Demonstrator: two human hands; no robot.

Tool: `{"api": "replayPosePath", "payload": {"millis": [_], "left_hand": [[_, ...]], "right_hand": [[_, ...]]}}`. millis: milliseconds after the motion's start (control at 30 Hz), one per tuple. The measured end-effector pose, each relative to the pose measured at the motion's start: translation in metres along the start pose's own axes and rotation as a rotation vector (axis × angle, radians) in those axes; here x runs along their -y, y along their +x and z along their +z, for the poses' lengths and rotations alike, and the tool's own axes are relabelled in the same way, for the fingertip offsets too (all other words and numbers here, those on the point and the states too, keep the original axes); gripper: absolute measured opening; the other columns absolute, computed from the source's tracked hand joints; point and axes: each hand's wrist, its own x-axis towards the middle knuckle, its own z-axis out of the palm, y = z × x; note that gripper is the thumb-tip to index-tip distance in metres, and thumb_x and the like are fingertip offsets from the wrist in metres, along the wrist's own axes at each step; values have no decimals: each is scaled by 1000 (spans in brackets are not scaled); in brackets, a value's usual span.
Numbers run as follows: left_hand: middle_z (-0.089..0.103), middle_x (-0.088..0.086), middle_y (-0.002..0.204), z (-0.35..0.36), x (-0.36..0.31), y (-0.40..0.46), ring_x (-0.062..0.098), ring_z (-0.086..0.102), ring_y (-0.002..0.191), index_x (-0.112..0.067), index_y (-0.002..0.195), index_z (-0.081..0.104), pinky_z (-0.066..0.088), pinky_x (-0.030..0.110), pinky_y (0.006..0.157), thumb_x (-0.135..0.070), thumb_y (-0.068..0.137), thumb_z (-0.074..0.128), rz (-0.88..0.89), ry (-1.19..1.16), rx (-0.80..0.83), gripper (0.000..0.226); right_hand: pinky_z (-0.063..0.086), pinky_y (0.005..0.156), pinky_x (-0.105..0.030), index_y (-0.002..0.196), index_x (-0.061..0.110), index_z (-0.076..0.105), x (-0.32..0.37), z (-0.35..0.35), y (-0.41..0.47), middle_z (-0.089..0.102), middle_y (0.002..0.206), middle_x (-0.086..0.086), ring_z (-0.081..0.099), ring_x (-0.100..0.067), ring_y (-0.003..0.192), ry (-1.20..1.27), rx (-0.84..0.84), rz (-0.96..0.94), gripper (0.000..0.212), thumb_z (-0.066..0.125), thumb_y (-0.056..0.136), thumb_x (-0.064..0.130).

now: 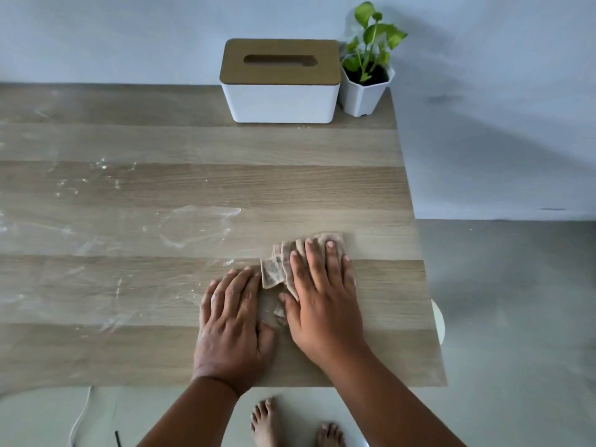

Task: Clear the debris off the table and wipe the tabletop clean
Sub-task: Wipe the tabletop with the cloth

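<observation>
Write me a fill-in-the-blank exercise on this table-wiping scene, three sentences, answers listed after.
1. The right hand presses flat on a crumpled ____ on the table.
2. The tissue box has a white body and a ____ lid.
3. Beside the box, at the table's far right corner, stands a potted ____ in a white pot.

Missing words: cloth; wooden; plant

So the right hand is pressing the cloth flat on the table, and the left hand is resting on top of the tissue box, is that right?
Not quite. The head view shows the left hand lying flat on the table beside the cloth, not on the tissue box at the far edge. The right hand does press the cloth flat.
</observation>
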Motion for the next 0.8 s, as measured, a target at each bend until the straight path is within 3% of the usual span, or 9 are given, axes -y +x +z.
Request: {"api": "replayPosePath", "payload": {"millis": [100,233,333,433,533,800], "left_hand": [[50,10,154,0,0,0,31,40,148,-5,148,54,23,52,125,-32,78,46,0,-1,5,75],[51,11,153,-1,0,0,32,41,148,-5,146,55,25,54,124,-31,75,47,0,-4,-1,76],[52,12,152,0,0,1,33,42,147,-5,146,55,26,56,123,-30,74,48,4,-2,-8,76],[52,12,152,0,1,-1,33,42,146,-5,146,56,26,56,123,-30,75,48,10,-7,-25,76],[52,12,151,2,1,-1,33,43,145,-5,146,56,25,54,124,-31,75,48,21,-1,-43,75],[52,11,152,1,0,-4,32,42,146,-5,145,56,25,53,124,-31,77,47,12,-14,-36,73]], "right_hand": [[16,126,-60,162,19,32,-8,-6,-13,13,174,-8,3,-35,161,58,9,-41,72,42,101,57],[17,129,-51,167,26,7,-38,-23,-18,5,175,2,1,-18,162,346,42,-97,77,43,103,52],[29,125,-55,164,16,27,-73,-31,-27,23,172,-3,20,-21,160,421,-85,0,65,50,105,32],[33,120,-59,149,7,54,-94,-29,-32,39,164,-9,32,-28,155,236,-147,54,50,53,101,20],[31,122,-56,146,9,57,-96,-22,-32,39,165,-9,29,-27,156,99,-141,36,48,46,101,20],[29,123,-55,144,10,58,-96,-15,-32,42,163,-11,34,-31,154,45,-189,30,50,41,99,23]]}}
